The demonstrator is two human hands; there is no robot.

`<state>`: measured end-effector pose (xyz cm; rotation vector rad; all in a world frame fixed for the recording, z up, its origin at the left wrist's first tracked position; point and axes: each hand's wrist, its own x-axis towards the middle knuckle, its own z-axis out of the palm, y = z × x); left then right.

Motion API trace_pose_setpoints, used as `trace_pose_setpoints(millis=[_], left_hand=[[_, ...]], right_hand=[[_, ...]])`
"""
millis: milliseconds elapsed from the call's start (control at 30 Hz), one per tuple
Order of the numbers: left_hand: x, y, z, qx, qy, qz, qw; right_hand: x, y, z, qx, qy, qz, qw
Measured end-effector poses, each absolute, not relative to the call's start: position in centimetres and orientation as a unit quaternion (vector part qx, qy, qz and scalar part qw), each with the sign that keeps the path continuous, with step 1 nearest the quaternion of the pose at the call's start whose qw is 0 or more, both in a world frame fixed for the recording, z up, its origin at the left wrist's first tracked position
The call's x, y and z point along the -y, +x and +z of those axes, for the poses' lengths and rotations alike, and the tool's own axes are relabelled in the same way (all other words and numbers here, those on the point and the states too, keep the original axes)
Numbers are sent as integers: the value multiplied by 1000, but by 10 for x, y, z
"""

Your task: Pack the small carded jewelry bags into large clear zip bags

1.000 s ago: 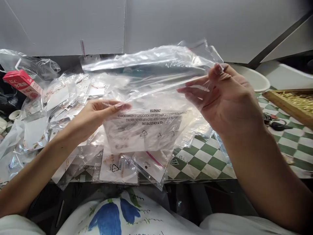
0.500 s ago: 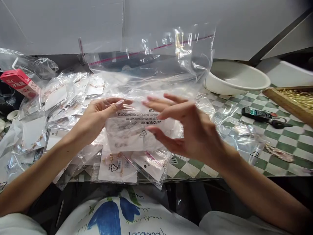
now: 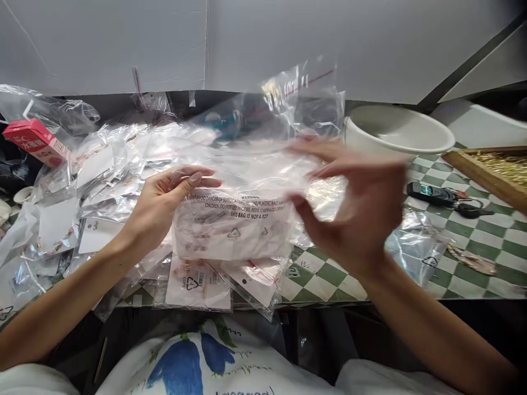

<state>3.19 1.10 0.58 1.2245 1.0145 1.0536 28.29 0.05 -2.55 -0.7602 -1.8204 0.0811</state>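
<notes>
Clear film fills the middle of the view: a large clear plastic bag (image 3: 242, 206) with a black printed suffocation warning is held just above the near edge of the green-and-white chequered worktop (image 3: 473, 241). Its lower part lies over white cards. Its upper part, which carries a thin red strip, rises crumpled towards the grey wall.

The left hand (image 3: 164, 203) grasps the bag's left edge, thumb on top beside the print and fingers tucked beneath. The right hand (image 3: 358, 214) is at the bag's right side, fingers spread and curled, some of them seen through the film. It is blurred, so I cannot tell whether it grips the plastic or only touches it.

A heap of small clear packets with white cards (image 3: 102, 181) covers the worktop left of the left hand and runs under the bag, and a few of them overhang the near edge. A red carton (image 3: 35, 141) sits at the far left of the heap. A white bowl (image 3: 395, 131) stands just behind the right hand. To the right of that hand lie a black key fob with keys (image 3: 436, 195) and, further out, a wooden tray of gold-coloured pieces (image 3: 489, 170). A crumpled clear bag (image 3: 415, 247) rests on the worktop beside the right wrist. A white garment with a blue flower print (image 3: 185, 362) shows below the worktop edge.
</notes>
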Motion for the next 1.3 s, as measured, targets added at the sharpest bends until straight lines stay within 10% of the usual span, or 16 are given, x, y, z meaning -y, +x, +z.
trace_pose_setpoints(millis=[100, 267, 1067, 1300], left_hand=[[-9, 24, 6, -445, 511, 419, 604], [-3, 21, 8, -455, 453, 344, 685], [-32, 27, -1, -457, 498, 522, 520], [-32, 26, 2, -433, 494, 528, 538]], right_hand=[[-22, 307, -15, 629, -442, 182, 613], [-47, 321, -9, 541, -465, 558, 424], [-62, 312, -18, 539, -481, 386, 574], [-59, 309, -16, 613, -473, 412, 481]])
